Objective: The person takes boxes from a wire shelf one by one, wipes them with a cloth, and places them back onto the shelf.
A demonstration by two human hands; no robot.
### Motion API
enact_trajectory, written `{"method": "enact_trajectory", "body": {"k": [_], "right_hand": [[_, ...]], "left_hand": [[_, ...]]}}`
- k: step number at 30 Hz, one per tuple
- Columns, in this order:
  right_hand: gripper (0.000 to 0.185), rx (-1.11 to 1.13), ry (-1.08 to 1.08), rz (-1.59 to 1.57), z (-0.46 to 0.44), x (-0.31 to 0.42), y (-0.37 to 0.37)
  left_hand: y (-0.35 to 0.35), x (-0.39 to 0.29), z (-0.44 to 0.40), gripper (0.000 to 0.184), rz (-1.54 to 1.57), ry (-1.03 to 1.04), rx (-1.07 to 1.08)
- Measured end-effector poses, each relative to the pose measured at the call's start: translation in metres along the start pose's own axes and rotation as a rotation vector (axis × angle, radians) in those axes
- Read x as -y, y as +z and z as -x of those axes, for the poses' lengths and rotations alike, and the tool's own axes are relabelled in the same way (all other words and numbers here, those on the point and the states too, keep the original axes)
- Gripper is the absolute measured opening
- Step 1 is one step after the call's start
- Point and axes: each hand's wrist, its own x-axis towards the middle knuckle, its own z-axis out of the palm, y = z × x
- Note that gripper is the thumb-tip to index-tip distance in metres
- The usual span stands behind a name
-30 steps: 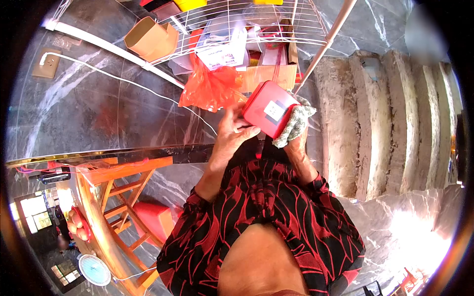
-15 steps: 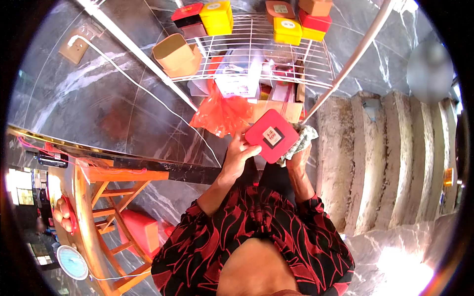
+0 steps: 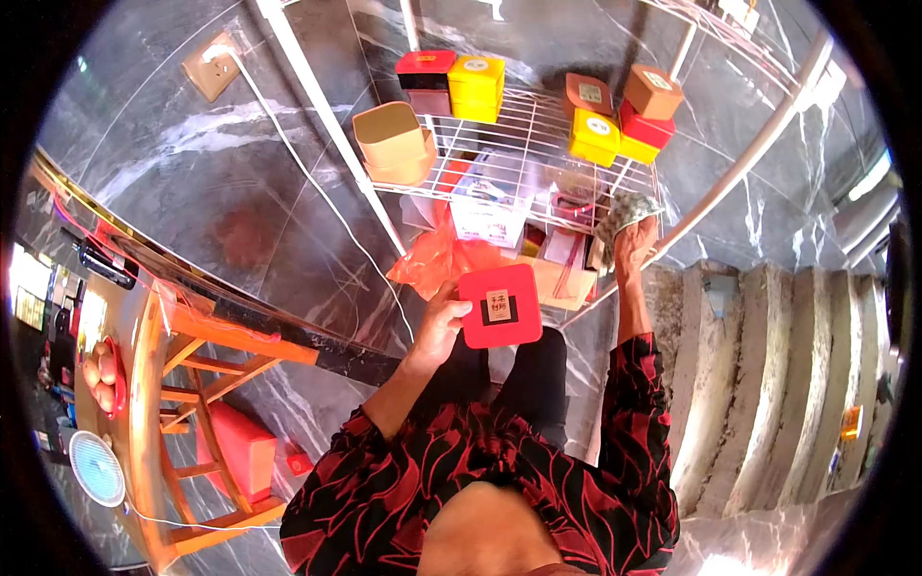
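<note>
The red box (image 3: 500, 305), near the clock face's centre, is gripped at its 9 o'clock edge by the left hand (image 3: 444, 322), fingers partly closed. At 2 o'clock from it, a patterned cloth (image 3: 626, 208) is grasped in the curled right hand (image 3: 637, 245), beside the wire shelf (image 3: 523, 134); shelf contact cannot be determined. A plastic bag (image 3: 435, 257) is seen at 10 o'clock.

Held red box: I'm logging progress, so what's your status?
Left hand holding red box. Right hand holding cloth by wire shelf's corner. Stacked boxes standing on shelf.
</note>
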Motion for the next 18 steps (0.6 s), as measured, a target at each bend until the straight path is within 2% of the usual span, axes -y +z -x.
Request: {"method": "enact_trajectory", "body": {"k": [1,3,5,9,11,14,16,18], "right_hand": [[0.029,0.004,-0.012,-0.007,-0.005,0.002,0.005],[0.030,0.161,-0.064,0.585,-0.007,0.000,0.012],[0.029,0.188,-0.124,0.617,-0.005,0.013,0.012],[0.028,0.174,-0.066,0.651,-0.001,0.019,0.014],[0.022,0.126,-0.133,0.637,0.001,0.014,0.016],[0.016,0.118,-0.145,0.592,0.001,0.017,0.016],[0.015,0.102,-0.143,0.615,0.001,0.018,0.018],[0.015,0.099,-0.111,0.625,0.000,0.020,0.019]], "left_hand": [[0.001,-0.002,-0.004,0.046,0.012,0.007,-0.027],[0.000,-0.008,-0.013,0.044,0.027,0.025,-0.058],[-0.003,-0.018,-0.026,0.045,-0.117,0.023,0.019],[0.017,-0.030,-0.072,0.049,-0.173,0.095,0.056],[0.026,-0.034,-0.103,0.049,-0.220,0.153,0.050],[0.031,-0.041,-0.160,0.037,-0.291,0.136,0.018],[0.037,-0.041,-0.199,0.029,-0.203,0.208,0.022],[0.035,-0.044,-0.240,0.022,-0.282,0.210,-0.069]]}}
